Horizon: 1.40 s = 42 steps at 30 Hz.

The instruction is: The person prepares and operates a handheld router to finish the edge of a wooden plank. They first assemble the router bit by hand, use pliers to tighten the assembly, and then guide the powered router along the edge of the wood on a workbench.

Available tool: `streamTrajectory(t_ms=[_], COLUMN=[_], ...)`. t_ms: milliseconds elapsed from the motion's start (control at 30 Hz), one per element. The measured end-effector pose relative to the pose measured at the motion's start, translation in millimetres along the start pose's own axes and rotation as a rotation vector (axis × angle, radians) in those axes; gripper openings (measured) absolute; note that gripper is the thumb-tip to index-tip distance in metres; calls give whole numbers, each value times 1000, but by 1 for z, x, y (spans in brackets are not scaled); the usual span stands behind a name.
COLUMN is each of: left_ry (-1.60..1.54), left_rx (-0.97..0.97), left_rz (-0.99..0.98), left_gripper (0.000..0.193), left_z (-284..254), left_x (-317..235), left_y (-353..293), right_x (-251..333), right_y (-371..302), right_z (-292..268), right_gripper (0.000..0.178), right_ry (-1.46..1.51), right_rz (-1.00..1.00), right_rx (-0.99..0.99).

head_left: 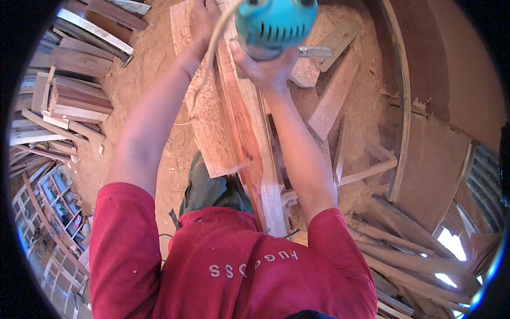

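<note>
My right hand point(271, 72) is wrapped around the lower body of a teal power router point(276, 24), which has dark vent slots and a metal arm point(316, 51) out to its right. The router stands over a long reddish-brown wooden beam point(245, 141) with a pale edge; its bit is hidden. My left hand point(206, 24) rests on a wide, sawdust-covered plank point(210, 135) left of the beam, its fingers stretched toward the top edge and partly out of view. A pale power cord point(209, 64) loops down from the router past my left wrist.
Wood offcuts point(336, 95) lie right of the beam. Stacked boards point(79, 101) line the left, above a compartmented rack point(61, 199). Large panels point(433, 159) lean at the right, with loose timber point(404, 242) below. Sawdust covers the floor point(141, 69).
</note>
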<state>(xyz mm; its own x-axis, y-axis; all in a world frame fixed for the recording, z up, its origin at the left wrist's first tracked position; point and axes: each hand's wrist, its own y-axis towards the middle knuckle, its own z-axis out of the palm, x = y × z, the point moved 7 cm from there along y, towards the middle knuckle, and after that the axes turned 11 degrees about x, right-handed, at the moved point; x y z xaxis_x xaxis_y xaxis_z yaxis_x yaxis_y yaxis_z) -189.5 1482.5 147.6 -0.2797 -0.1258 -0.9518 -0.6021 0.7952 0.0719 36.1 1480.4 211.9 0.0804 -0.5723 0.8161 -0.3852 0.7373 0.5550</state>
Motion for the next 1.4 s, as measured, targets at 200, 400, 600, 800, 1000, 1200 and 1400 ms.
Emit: streamTrajectory(t_ms=[200,400,600,800,1000,1200,1400], left_ry=[166,87,209,192,213,187,153], left_rx=[-178,-104,-139,-155,-141,-149,-126], left_rz=[190,-69,22,35,12,-44,41], left_gripper=[34,37,37,39,42,40,40], left_z=[-9,-6,-8,-9,-7,-8,-5], left_x=[-12,-4,-17,-14,-18,-9,-5], left_y=[0,-3,-5,-5,-5,-1,2], right_x=[63,139,113,90,-4,-40,-38], right_y=[-86,-193,-173,-135,-121,-40,72], right_z=[-44,-113,-96,-71,-15,20,37], right_gripper=[76,49,58,91,47,102,86], right_ry=[-119,127,165,185,1414,152,-74], right_rz=[312,201,66,225,613,131,-95], right_rx=[260,182,176,260,-33,141,-86])
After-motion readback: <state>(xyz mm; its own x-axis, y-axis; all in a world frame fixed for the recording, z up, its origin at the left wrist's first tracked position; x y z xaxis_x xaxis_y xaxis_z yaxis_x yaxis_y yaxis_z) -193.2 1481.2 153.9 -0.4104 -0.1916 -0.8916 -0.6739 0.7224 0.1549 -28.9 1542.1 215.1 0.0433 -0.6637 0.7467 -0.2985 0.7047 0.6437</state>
